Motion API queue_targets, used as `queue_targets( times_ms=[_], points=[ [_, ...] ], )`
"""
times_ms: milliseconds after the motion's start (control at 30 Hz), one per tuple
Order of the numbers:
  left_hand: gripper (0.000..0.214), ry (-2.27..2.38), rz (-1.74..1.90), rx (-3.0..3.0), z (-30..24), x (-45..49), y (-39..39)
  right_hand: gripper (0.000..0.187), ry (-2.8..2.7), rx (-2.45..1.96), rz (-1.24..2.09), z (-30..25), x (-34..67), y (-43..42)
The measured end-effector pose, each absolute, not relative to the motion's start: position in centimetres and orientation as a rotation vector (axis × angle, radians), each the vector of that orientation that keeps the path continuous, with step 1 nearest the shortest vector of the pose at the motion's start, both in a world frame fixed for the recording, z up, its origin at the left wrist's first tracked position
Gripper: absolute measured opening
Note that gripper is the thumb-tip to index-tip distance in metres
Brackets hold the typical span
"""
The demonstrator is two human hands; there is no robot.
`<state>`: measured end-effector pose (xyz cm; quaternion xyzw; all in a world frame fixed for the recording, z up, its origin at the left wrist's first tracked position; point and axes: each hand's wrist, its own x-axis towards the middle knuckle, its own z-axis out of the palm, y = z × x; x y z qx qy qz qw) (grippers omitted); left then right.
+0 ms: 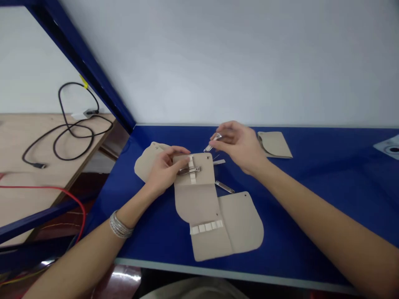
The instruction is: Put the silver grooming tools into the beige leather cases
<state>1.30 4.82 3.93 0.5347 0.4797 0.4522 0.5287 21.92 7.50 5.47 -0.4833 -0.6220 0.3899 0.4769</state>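
Two bare forearms (327,224), a stack of thin silver bangles (121,224) around the wrist of the left hand (163,170)

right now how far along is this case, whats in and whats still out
Done: a nail clipper looks secured under the strap of the beige fold-out case. In hand: the left hand is on the case by the clipper, and the right hand pinches a small metal tool. Left: two slim metal tools lie loose on the blue table, and the lower elastic loops look unfilled.
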Motion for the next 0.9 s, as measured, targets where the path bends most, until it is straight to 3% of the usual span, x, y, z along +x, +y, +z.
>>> queue_targets(
  times_ms=[100,200,333,567,900],
  points=[
    [0.026,1.135,1.020,1.338,4.0,1.7,4.5,0.042,-1.530,-1.113,0.967,5.3,22.8,5.3],
    [0.028,1.152,0.983,1.389,4.2,2.1,4.3,0.032,-1.659,-1.123,0.901,4.8,23.0,3.7],
    [0.026,1.161,0.965,1.413,4.2,2.4,4.0,0.019,-1.868,-1.190,0.629,4.2,23.1,2.8],
    [0.024,1.172,0.989,1.405,4.0,2.7,3.7,0.022,-2.062,-1.109,0.250,3.6,23.1,2.5],
    [0.030,1.300,1.228,0.943,5.7,0.5,6.0,0.014,-2.108,-1.453,0.307,4.4,26.9,3.6]
  ],
)
